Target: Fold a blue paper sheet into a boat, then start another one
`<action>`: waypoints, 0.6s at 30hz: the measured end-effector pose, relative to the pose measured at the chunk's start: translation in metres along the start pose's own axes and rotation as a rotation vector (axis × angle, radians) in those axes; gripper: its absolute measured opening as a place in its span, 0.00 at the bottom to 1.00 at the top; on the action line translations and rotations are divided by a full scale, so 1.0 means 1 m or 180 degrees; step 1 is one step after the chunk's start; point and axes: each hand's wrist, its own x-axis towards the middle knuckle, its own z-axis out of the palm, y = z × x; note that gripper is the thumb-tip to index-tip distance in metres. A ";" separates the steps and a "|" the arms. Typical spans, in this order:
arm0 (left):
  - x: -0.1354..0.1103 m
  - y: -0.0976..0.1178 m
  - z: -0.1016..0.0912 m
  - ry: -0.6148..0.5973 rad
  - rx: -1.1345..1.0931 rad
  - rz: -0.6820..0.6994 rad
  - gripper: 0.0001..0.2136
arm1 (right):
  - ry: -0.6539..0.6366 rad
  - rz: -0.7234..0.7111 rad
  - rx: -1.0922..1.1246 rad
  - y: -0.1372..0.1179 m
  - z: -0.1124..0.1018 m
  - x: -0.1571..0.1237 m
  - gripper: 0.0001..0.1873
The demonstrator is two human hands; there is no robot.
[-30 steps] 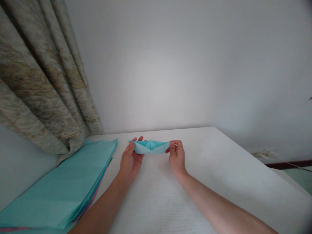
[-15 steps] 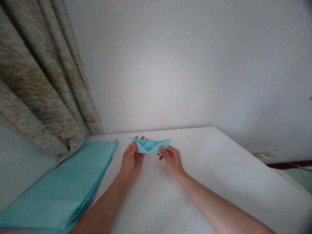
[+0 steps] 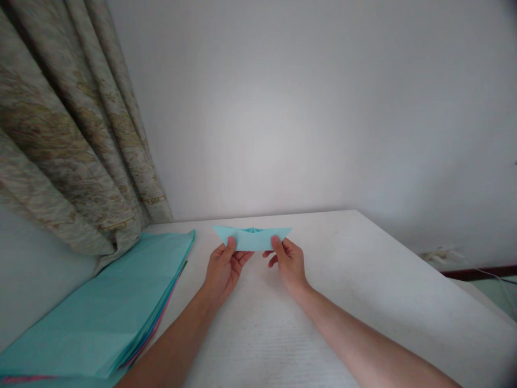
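Note:
A light blue folded paper boat (image 3: 251, 237) is held up just above the white table (image 3: 363, 280), its long side facing me. My left hand (image 3: 224, 269) pinches its lower left part with thumb in front and fingers behind. Closing on its lower right part in the same way is my right hand (image 3: 287, 264). Both forearms reach in from the bottom edge.
A stack of teal paper sheets (image 3: 105, 312), with pink and other colours showing at its edge, lies on the table's left side. A patterned curtain (image 3: 68, 140) hangs at the left. A plain wall stands behind the table; the table edge falls away at the right.
The boat has been turned so its flat side faces me and its inner peak barely shows. Both hands shifted their grip toward the boat's lower middle.

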 end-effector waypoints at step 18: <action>-0.003 0.000 0.000 0.0218 0.0492 0.0049 0.12 | 0.0013 0.0390 0.0091 0.003 0.000 0.000 0.19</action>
